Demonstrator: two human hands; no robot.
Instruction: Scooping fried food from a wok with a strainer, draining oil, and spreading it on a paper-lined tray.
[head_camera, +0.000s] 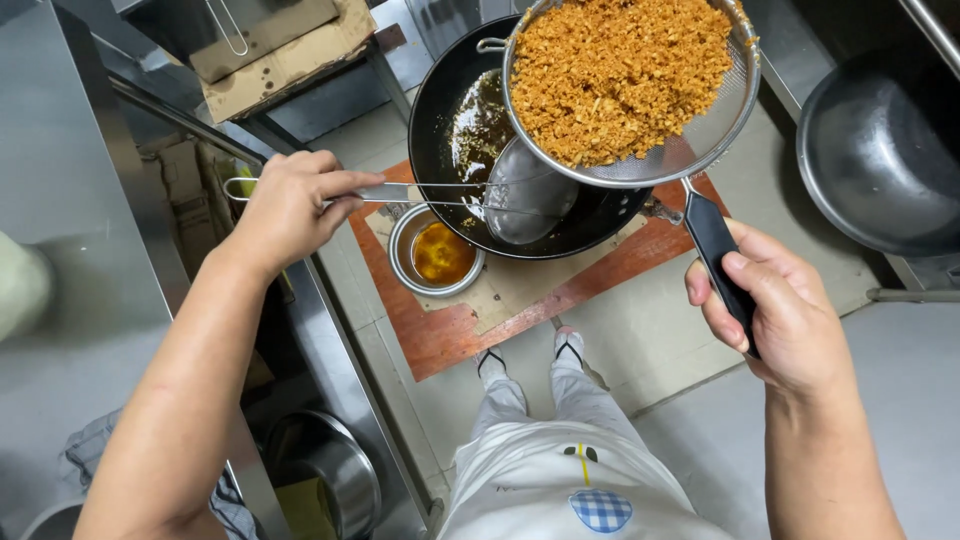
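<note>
Left hand (290, 205): centre left of the frame, fingers clenched around the thin wire handle of the ladle (525, 190), thumb along the top of the handle.
Ladle: steel, held level; the handle runs right from the left hand, the bowl lies at centre top, directly under the strainer and over the wok.
Right hand (775, 310): right of centre, fingers wrapped around the black strainer handle (715, 250), thumb pressed on its upper side.
Strainer (630, 85): round wire mesh basket with a metal rim, top centre of the frame, tilted slightly, held above the wok; the handle slopes down to the right hand.
Strainer contents: golden-brown fried crumbs (620, 70), heaped, filling most of the basket.
Wok (450, 130): black, top centre, below the strainer and ladle; dark oil pools on its inner left side. It stands on the floor mat.
Small bowl (435, 250): round, steel, just left of and below the wok, partly filled with amber oil; it sits on the floor mat.
Floor mat (440, 340): reddish-brown board with a paler sheet over it, centre of the frame, on a tiled floor.
Large pan (880, 150): grey metal, upper right, well apart from the wok.
Counter (80, 300): steel surface along the left edge.
Person: pale trousers and sandalled feet visible at bottom centre, toes at the mat's lower edge.
</note>
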